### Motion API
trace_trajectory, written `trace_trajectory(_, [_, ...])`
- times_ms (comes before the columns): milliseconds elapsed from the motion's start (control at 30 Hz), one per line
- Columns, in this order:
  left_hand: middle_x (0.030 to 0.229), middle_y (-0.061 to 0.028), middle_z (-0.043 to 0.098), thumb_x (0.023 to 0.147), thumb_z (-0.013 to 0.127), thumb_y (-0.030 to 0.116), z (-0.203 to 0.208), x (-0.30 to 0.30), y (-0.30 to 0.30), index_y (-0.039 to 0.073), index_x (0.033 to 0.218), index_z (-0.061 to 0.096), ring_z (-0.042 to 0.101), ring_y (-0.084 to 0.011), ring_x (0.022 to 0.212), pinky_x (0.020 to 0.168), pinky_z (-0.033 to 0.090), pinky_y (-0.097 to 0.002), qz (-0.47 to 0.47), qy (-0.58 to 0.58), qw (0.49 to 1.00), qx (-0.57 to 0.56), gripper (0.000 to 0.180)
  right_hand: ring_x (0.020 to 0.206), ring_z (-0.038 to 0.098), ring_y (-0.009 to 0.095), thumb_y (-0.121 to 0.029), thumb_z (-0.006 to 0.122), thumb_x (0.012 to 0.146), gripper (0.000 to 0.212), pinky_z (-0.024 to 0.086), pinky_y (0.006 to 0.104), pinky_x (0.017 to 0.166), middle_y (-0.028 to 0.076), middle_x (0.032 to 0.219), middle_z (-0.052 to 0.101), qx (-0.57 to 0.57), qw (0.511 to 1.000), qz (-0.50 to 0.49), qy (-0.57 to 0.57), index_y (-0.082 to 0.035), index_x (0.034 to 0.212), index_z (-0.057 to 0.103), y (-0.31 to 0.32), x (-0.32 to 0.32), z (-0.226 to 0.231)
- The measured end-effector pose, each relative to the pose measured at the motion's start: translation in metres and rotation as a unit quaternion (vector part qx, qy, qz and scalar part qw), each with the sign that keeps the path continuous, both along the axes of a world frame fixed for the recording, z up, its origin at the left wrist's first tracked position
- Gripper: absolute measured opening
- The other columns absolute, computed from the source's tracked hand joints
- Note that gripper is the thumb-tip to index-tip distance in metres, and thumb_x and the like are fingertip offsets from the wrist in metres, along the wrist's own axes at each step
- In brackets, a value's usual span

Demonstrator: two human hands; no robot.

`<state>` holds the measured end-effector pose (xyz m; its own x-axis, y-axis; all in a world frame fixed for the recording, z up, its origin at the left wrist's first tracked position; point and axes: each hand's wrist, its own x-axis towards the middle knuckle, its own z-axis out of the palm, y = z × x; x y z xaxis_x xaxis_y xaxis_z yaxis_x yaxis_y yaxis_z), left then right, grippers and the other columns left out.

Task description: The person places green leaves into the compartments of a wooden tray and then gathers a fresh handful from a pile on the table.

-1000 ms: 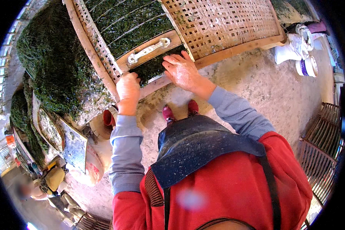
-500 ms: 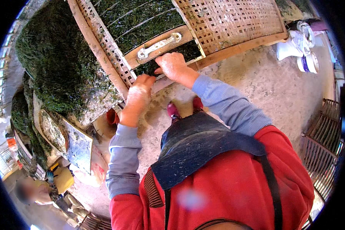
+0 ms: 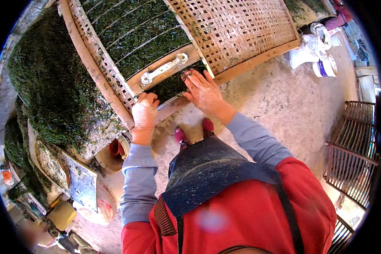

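You stand over a concrete floor [image 3: 283,106], looking down at your own two hands. Your left hand [image 3: 144,113] is curled in a fist around the lower edge of a wooden frame [image 3: 165,67] packed with dark green seaweed [image 3: 173,84]. Your right hand [image 3: 204,91] lies flat and open, fingers spread, pressing on the seaweed just beside the frame's white metal handle [image 3: 164,68]. The frame rests on a large woven bamboo mat [image 3: 233,29] that slopes away from you. To your left sits a big heap of dark green seaweed [image 3: 51,80]. A white bucket [image 3: 324,65] stands well apart, upper right.
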<state>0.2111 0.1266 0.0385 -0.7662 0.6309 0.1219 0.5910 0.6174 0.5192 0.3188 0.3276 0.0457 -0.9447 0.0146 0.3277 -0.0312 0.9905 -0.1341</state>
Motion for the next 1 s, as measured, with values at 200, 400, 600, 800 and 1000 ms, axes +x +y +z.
trace_trajectory(200, [0.081, -0.0107, 0.058, 0.070, 0.065, 0.010, 0.020, 0.006, 0.008, 0.008, 0.084, 0.063, 0.058, -0.0330, 0.075, 0.066, 0.048, -0.0411, 0.028, 0.026, 0.999, -0.029, 0.014, 0.093, 0.052, 0.024, -0.022, 0.060, 0.073, 0.020, 0.041, 0.0400, 0.075, 0.008, 0.093, 0.054, -0.020, 0.999, -0.002, 0.050, -0.005, 0.082, 0.060, 0.005, -0.010, 0.015])
trace_trajectory(400, [0.078, -0.0135, 0.060, 0.071, 0.067, 0.022, 0.027, 0.014, 0.047, 0.009, 0.079, 0.069, 0.060, -0.0322, 0.077, 0.068, 0.048, -0.0415, 0.035, -0.067, 0.997, -0.032, 0.015, 0.080, 0.056, 0.027, -0.015, 0.058, 0.071, 0.012, 0.044, 0.0392, 0.068, 0.011, 0.082, 0.053, -0.039, 0.998, -0.041, -0.012, -0.006, 0.079, 0.058, -0.001, -0.026, -0.001])
trace_trajectory(600, [0.079, -0.0134, 0.060, 0.068, 0.068, 0.018, -0.003, 0.010, 0.038, 0.009, 0.079, 0.068, 0.060, -0.0314, 0.077, 0.069, 0.048, -0.0409, 0.055, -0.060, 0.996, -0.018, 0.015, 0.086, 0.057, 0.030, -0.018, 0.057, 0.077, 0.015, 0.045, 0.0423, 0.072, 0.014, 0.087, 0.055, -0.081, 0.995, -0.066, 0.007, -0.004, 0.084, 0.057, 0.016, -0.025, 0.020])
trace_trajectory(800, [0.077, -0.0114, 0.059, 0.065, 0.067, 0.011, 0.029, 0.013, 0.022, 0.005, 0.076, 0.067, 0.056, -0.0287, 0.082, 0.073, 0.047, -0.0381, 0.083, 0.031, 0.996, -0.012, 0.013, 0.072, 0.059, 0.026, -0.025, 0.056, 0.081, 0.021, 0.045, 0.0430, 0.066, 0.010, 0.078, 0.058, -0.024, 0.993, -0.011, -0.118, -0.007, 0.072, 0.061, 0.031, -0.029, 0.035])
trace_trajectory(1000, [0.077, -0.0131, 0.062, 0.065, 0.068, 0.010, 0.005, 0.006, 0.002, 0.005, 0.073, 0.067, 0.060, -0.0293, 0.077, 0.071, 0.049, -0.0379, 0.058, 0.031, 0.998, 0.021, 0.009, 0.070, 0.057, 0.022, -0.022, 0.068, 0.073, 0.019, 0.048, 0.0353, 0.060, 0.005, 0.075, 0.050, -0.094, 0.971, 0.113, 0.189, -0.007, 0.069, 0.057, 0.010, -0.069, 0.087])
